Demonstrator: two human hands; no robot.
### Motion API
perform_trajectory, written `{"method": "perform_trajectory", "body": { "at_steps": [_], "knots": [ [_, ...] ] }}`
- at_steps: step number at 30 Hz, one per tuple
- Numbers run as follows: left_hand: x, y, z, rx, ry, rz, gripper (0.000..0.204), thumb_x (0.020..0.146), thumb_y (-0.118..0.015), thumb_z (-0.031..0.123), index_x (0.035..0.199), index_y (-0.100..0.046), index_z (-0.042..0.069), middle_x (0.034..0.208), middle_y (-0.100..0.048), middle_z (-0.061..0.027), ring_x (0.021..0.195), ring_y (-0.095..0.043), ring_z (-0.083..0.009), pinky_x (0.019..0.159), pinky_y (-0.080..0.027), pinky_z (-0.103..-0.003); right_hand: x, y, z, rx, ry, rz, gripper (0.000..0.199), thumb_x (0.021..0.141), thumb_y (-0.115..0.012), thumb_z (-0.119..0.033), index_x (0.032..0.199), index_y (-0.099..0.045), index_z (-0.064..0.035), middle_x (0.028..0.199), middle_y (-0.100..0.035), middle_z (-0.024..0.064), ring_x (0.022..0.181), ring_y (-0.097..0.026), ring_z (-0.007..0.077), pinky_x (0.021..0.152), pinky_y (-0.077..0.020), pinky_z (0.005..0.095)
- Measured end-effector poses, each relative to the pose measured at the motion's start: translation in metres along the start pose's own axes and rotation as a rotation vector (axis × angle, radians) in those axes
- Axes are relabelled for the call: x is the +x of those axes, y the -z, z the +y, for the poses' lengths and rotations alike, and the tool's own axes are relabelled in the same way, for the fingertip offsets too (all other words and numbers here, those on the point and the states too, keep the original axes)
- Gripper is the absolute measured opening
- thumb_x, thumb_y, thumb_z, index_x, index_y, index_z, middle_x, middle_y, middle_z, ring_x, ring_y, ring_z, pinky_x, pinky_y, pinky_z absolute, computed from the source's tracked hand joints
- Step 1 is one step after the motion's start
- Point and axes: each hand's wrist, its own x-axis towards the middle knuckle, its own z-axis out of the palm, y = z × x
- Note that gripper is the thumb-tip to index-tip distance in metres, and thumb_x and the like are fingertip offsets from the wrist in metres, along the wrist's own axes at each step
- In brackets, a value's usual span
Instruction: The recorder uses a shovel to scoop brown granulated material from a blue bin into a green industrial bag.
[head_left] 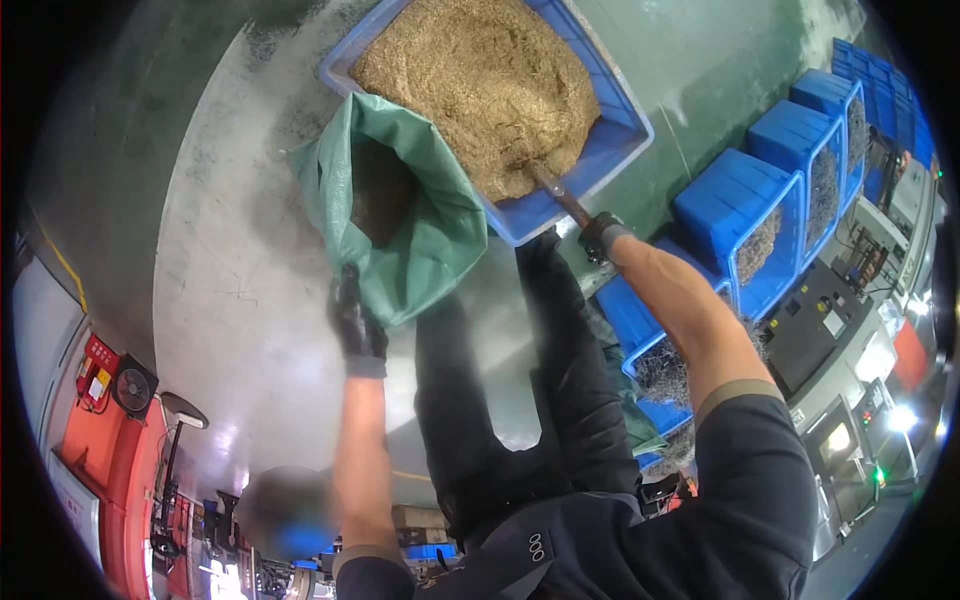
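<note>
My left hand, in a dark glove, grips the near rim of a green woven sack. The sack's mouth gapes upward and its inside is dark, with some brownish material that I cannot make out clearly. In its dark glove, my right hand is closed round the brown handle of a tool with a metal socket. The tool's head is buried in a heap of gold-coloured metal shavings, so its shape is hidden. A blue plastic bin holds the heap, and the sack stands against its left near corner.
Several blue bins filled with grey and brownish shavings line the right side, beside machines. At the lower left are a red cabinet and a black fan. My legs stand just behind the bin and sack.
</note>
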Motion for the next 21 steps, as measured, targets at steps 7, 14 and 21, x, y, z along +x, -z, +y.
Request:
{"method": "perform_trajectory", "body": {
  "at_steps": [7, 14, 21],
  "knots": [
    [-0.005, 0.007, 0.005, -0.015, 0.054, -0.066, 0.028, 0.090, -0.056, 0.020, 0.110, -0.059, 0.001, 0.108, -0.060, -0.0093, 0.099, -0.056, -0.0197, 0.087, -0.045, -0.034, -0.092, -0.004, 0.079, 0.033, -0.020, -0.214, 0.014, 0.076, -0.056, -0.009, 0.081, -0.064, 0.0013, 0.062, -0.062, 0.0132, 0.053, -0.062, 0.0210, 0.050, -0.0497, 0.0359],
    [-0.010, -0.022, -0.013, 0.036, 0.080, -0.100, 0.031, 0.089, -0.057, 0.023, 0.110, -0.059, 0.000, 0.108, -0.060, -0.0089, 0.099, -0.055, -0.0200, 0.088, -0.043, -0.033, -0.130, -0.010, 0.137, 0.075, 0.150, 0.151, 0.019, 0.078, -0.062, -0.016, 0.086, -0.061, 0.0015, 0.061, -0.061, 0.0142, 0.051, -0.061, 0.0230, 0.047, -0.0475, 0.0354],
    [-0.002, -0.016, -0.014, 0.003, 0.059, -0.103, 0.029, 0.089, -0.057, 0.022, 0.108, -0.060, 0.000, 0.107, -0.060, -0.0085, 0.097, -0.055, -0.0196, 0.086, -0.044, -0.033, -0.071, -0.058, 0.187, 0.019, 0.334, 0.338, 0.022, 0.082, -0.062, -0.017, 0.097, -0.057, -0.0020, 0.061, -0.060, 0.0091, 0.049, -0.060, 0.0186, 0.046, -0.0486, 0.0336]
  ]
}}
